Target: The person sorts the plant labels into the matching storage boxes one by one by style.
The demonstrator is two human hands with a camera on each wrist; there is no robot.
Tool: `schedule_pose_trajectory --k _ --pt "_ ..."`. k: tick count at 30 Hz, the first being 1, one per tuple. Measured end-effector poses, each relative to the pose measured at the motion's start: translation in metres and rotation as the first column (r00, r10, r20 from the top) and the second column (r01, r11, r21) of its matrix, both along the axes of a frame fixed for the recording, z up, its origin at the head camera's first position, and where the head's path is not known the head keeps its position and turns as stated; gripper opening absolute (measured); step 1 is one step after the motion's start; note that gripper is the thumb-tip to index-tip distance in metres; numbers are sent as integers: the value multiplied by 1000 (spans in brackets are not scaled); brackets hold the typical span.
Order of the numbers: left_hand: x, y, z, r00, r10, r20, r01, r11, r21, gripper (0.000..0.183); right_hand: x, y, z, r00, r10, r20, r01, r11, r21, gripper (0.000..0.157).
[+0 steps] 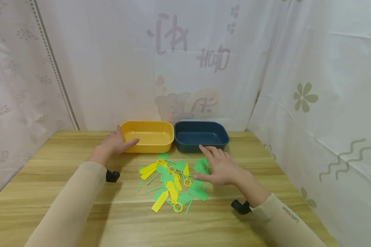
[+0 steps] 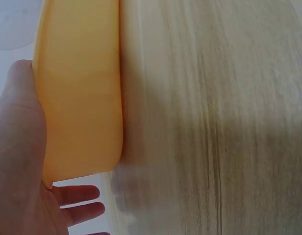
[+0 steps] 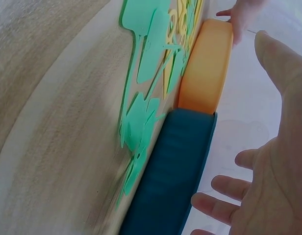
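Note:
My left hand (image 1: 115,142) rests against the left end of a yellow bin (image 1: 148,148). Its thumb lies over the front rim, and in the left wrist view its fingers (image 2: 82,212) reach straight past the bin's corner. Above the right side of a pile of plastic tags, my right hand (image 1: 221,168) hovers with spread fingers near the front of a dark blue bin (image 1: 201,148). The pile mixes green tags with thin stems (image 1: 199,193) and yellow tags with ring ends (image 1: 160,201). Some tags are hidden under others and under the right hand.
Both bins stand side by side at the back of the wooden table (image 1: 136,223), nearly touching. A printed white curtain (image 1: 111,68) hangs behind and on both sides. Black wrist pieces (image 1: 241,207) show beside both forearms.

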State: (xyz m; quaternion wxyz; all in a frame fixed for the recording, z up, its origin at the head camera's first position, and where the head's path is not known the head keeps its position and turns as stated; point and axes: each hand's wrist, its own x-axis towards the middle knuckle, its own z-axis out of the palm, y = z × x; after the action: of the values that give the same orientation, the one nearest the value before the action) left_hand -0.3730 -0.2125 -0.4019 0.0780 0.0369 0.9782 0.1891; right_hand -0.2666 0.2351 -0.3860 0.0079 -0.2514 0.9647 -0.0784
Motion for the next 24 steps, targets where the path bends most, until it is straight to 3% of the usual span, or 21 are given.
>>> schedule_pose_trajectory --k 15,24 --pt "8 5 10 1000 -9 26 11 997 -71 130 -4 -2 3 1000 -8 -5 8 1000 1 114" --pt "8 6 13 999 -9 40 11 999 -52 128 -4 -1 7 1000 -11 1 11 1000 0 114"
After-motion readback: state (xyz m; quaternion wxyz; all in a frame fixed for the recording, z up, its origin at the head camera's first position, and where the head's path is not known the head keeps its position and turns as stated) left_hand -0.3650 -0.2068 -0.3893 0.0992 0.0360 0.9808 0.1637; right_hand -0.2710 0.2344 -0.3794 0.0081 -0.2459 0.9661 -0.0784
